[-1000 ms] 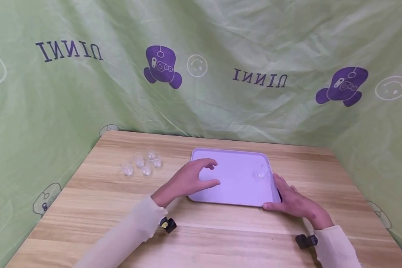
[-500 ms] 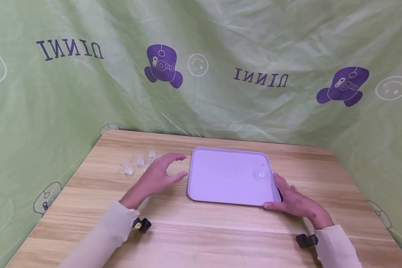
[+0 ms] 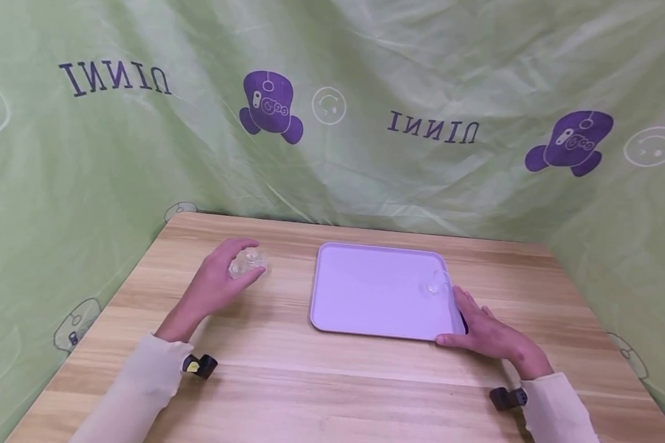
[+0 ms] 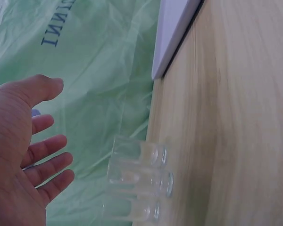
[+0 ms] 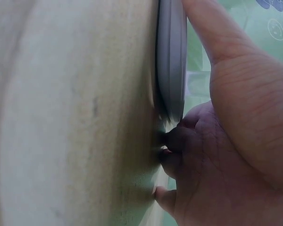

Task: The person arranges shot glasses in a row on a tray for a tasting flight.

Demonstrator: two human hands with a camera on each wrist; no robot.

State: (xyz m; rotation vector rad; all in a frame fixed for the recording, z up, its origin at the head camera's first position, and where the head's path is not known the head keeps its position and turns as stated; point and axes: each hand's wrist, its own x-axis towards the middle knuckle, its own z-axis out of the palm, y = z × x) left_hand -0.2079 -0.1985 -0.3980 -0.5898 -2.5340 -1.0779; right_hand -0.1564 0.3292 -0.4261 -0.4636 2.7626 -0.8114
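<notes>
The lavender tray [image 3: 377, 295] lies flat on the wooden table [image 3: 332, 381], and everything else is placed from it. Off its left edge, well apart, stands a cluster of small clear glasses [image 3: 248, 263]. The left hand [image 3: 217, 284] hovers over that cluster with its fingers spread and relaxed; the left wrist view shows the palm [image 4: 14, 155] open beside three of the glasses [image 4: 141, 176], its grip closed on nothing. At the tray's near right corner the right hand [image 3: 484, 335] holds the rim, thumb on top and fingers curled under the edge, as the right wrist view shows [image 5: 226, 117]. One more clear glass [image 3: 435, 284] stands on the tray, near its right edge, just beyond that hand.
</notes>
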